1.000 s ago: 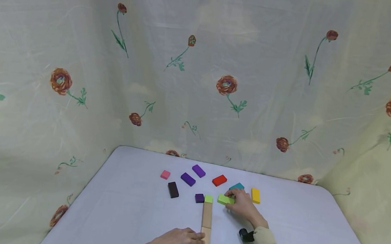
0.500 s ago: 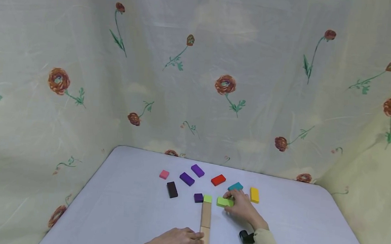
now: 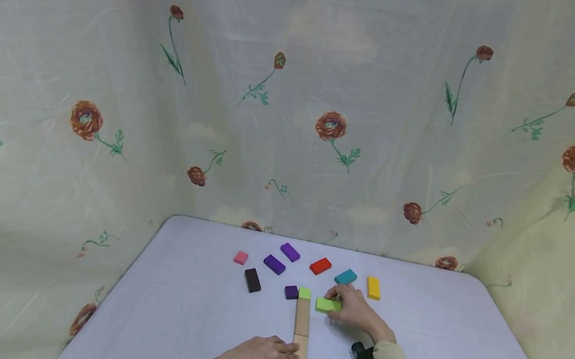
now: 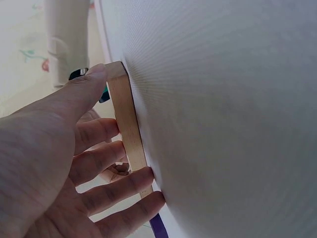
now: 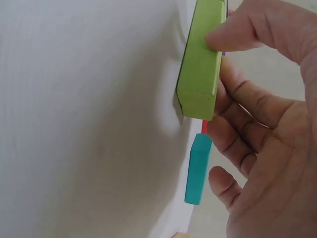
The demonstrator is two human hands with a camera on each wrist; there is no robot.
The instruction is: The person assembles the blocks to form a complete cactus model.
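In the head view my right hand (image 3: 355, 313) pinches a light green block (image 3: 326, 305) by its right end, just right of the row. The right wrist view shows the thumb on one face of this green block (image 5: 200, 64) and a finger behind it. Two plain wooden blocks (image 3: 302, 317) lie end to end, with a small light green block (image 3: 304, 293) at their far end. My left hand (image 3: 257, 358) rests against the near wooden block's left side. In the left wrist view its extended fingers touch the wooden block (image 4: 130, 121), the thumb by the near end.
A small dark purple block (image 3: 292, 292) sits left of the row's far end. Behind lie black (image 3: 252, 280), pink (image 3: 241, 258), two purple, red (image 3: 320, 266), teal (image 3: 346, 277) and yellow (image 3: 373, 288) blocks. A flowered curtain (image 3: 290, 146) surrounds the white table (image 3: 183, 306).
My right hand has drawn the light green block slightly towards me and a little left, away from the teal block. The left hand has stayed against the wooden block.
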